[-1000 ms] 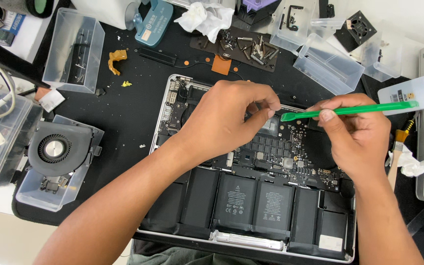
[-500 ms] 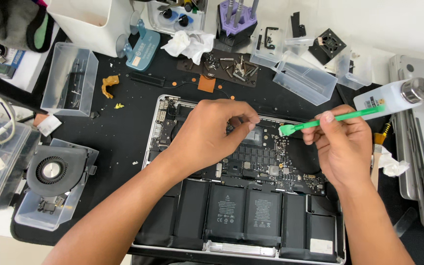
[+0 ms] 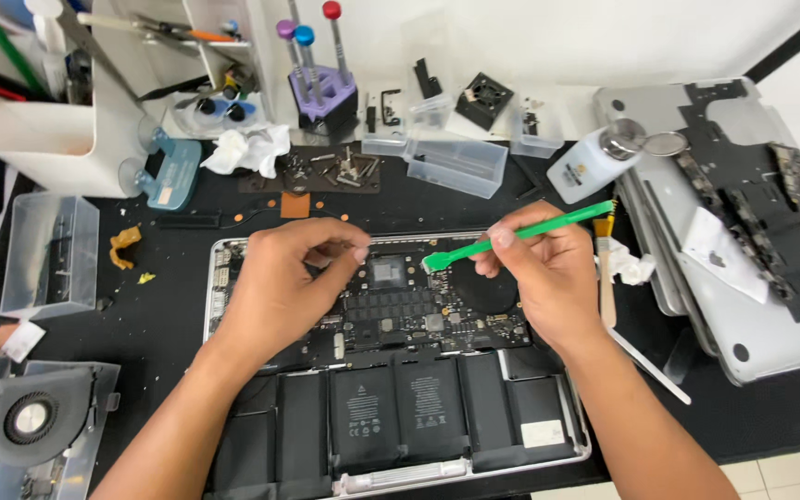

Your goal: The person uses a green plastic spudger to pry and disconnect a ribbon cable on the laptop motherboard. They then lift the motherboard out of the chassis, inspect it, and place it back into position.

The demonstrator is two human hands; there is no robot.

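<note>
Over opened laptop (image 3: 233, 278), right hand (image 3: 548, 273) pinching green spudger (image 3: 520, 234), left hand (image 3: 284, 287) curled (contents unclear).

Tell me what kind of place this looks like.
Most likely an electronics repair bench. An opened laptop lies on a black mat, the right hand holds a green plastic pry tool, and a screwdriver stand sits behind.

Right hand (image 3: 548, 278) drawing back toward 3 o'clock, green spudger (image 3: 520, 236) tip lifting off chip (image 3: 387, 272); left hand (image 3: 284, 287) sliding toward 9 o'clock, uncovering it.
</note>
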